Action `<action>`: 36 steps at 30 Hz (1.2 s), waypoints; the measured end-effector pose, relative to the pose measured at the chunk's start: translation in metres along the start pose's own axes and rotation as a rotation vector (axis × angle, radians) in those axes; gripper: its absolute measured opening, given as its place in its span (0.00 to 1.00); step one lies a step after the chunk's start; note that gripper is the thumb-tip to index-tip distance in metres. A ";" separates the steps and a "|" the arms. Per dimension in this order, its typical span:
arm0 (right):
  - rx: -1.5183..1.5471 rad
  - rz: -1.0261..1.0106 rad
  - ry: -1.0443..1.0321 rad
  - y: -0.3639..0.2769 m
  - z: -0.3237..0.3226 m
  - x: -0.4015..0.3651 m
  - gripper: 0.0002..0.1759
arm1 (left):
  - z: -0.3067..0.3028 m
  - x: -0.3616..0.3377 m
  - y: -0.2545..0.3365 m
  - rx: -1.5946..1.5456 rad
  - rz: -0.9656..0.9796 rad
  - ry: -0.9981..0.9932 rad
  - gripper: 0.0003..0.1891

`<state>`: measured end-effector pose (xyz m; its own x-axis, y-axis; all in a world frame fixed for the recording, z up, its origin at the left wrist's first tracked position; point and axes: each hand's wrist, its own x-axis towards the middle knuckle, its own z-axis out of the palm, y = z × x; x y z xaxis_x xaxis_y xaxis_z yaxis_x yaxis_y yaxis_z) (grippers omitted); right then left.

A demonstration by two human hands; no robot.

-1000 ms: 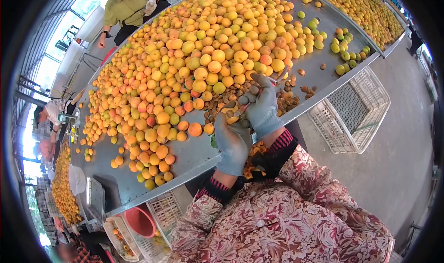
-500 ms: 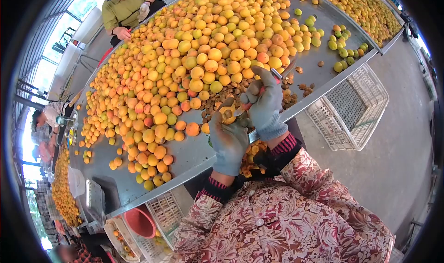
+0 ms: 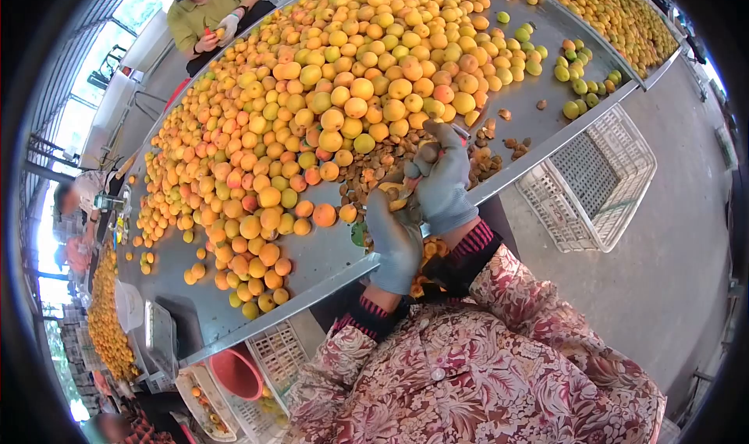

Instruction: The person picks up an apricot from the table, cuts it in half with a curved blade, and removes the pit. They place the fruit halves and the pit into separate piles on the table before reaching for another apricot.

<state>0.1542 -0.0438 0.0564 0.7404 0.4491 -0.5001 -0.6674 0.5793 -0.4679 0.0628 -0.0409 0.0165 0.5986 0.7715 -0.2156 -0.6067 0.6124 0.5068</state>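
Note:
My left hand (image 3: pixel 392 237), in a grey glove, is closed on a cut orange fruit (image 3: pixel 396 197) at the near edge of the metal table (image 3: pixel 328 268). Touching it from the right, my right hand (image 3: pixel 445 182), gloved too, is closed round a small knife (image 3: pixel 462 132) whose handle shows at the thumb. The fingers hide much of the fruit and of the knife. Brown pits (image 3: pixel 367 175) lie just beyond both hands. Past them spreads a large heap of orange and yellow fruit (image 3: pixel 312 77).
Green fruit (image 3: pixel 579 87) lies at the right of the table. A white crate (image 3: pixel 601 179) stands on the floor at the right. Below the table's near edge are a red bucket (image 3: pixel 236 374) and more crates (image 3: pixel 278 356). A co-worker (image 3: pixel 204 11) holds fruit at the far left.
My hands have come closer together, and the cut fruit has turned and is more covered by fingers. The co-worker's hands have come together around a fruit.

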 end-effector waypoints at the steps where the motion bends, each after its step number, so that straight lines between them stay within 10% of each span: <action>1: 0.000 -0.001 0.002 0.001 -0.001 0.001 0.11 | 0.004 -0.002 -0.001 0.031 0.038 0.043 0.14; 6: -0.263 -0.376 -0.196 0.016 0.008 -0.017 0.13 | -0.036 0.010 -0.024 0.719 0.369 0.144 0.11; 11: -0.199 -0.168 -0.126 0.011 0.003 -0.009 0.15 | -0.041 0.011 -0.020 0.936 0.483 -0.015 0.11; 13: -0.102 -0.069 -0.055 0.009 0.001 -0.005 0.15 | -0.018 0.009 -0.012 0.059 0.050 0.092 0.13; 20: -0.053 0.016 -0.252 -0.002 0.004 -0.013 0.13 | -0.019 0.009 0.005 -0.023 -0.028 0.034 0.16; 22: 0.006 0.072 -0.216 -0.002 0.006 -0.011 0.13 | -0.059 0.024 -0.005 1.121 0.426 -0.026 0.16; 23: 0.041 0.110 -0.152 -0.001 0.005 -0.010 0.13 | -0.046 0.020 -0.002 1.121 0.425 -0.030 0.16; 25: 0.074 0.150 -0.081 -0.003 0.003 -0.012 0.13 | -0.004 0.004 0.009 0.041 -0.012 0.000 0.14; 36: 0.228 0.260 -0.106 -0.002 -0.006 0.009 0.11 | 0.000 0.000 0.016 0.131 -0.015 -0.127 0.18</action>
<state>0.1616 -0.0450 0.0481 0.5606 0.6623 -0.4970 -0.8083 0.5681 -0.1546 0.0529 -0.0314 0.0248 0.6736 0.7291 -0.1213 -0.5288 0.5900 0.6101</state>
